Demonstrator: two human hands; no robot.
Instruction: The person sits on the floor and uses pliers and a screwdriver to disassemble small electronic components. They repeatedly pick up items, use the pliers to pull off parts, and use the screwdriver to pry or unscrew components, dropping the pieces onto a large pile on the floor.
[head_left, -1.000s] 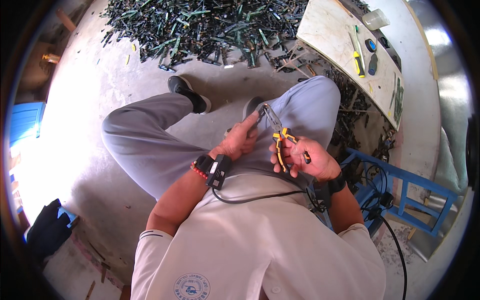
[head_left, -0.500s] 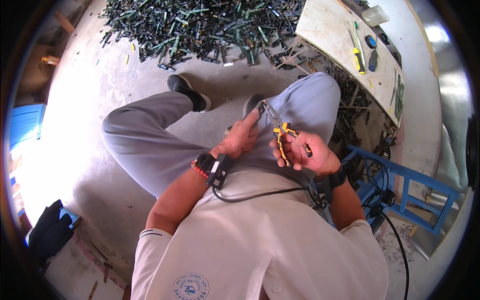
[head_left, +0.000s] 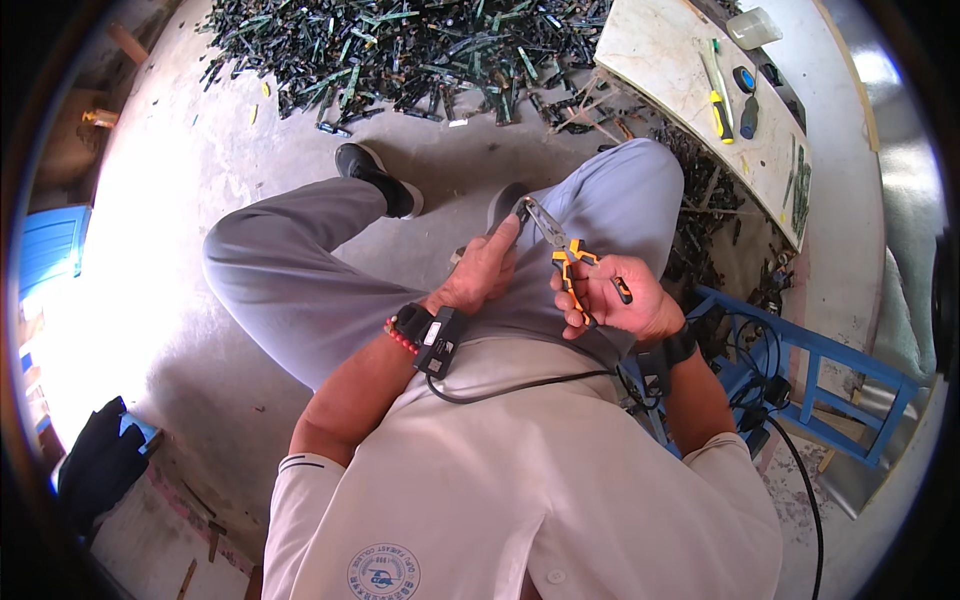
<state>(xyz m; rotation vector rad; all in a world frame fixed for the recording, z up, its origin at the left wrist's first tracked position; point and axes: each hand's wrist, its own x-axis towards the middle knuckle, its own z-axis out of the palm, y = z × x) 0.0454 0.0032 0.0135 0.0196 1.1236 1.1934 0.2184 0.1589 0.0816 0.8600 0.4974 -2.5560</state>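
My right hand [head_left: 632, 298] is closed round a pair of pliers [head_left: 549, 228] with orange and black handles. The handles are spread apart, and the jaws point up and to the left. At the jaw tips is the end of a small dark strip [head_left: 522, 212], which my left hand [head_left: 483, 270] grips with the thumb along it. The lower part of this strip is hidden in my left fingers. Both hands are held above my lap, between my bent knees.
A heap of dark and green strips [head_left: 400, 60] covers the floor ahead. On the right, a pale low table [head_left: 690, 85] carries a yellow-handled tool [head_left: 721, 118], a dark screwdriver [head_left: 749, 118] and thin strips. A blue stool frame [head_left: 830, 365] with cables stands near my right elbow.
My right hand and the pliers have shifted slightly to the right. The jaws are still at the strip's end, and my left hand has barely moved.
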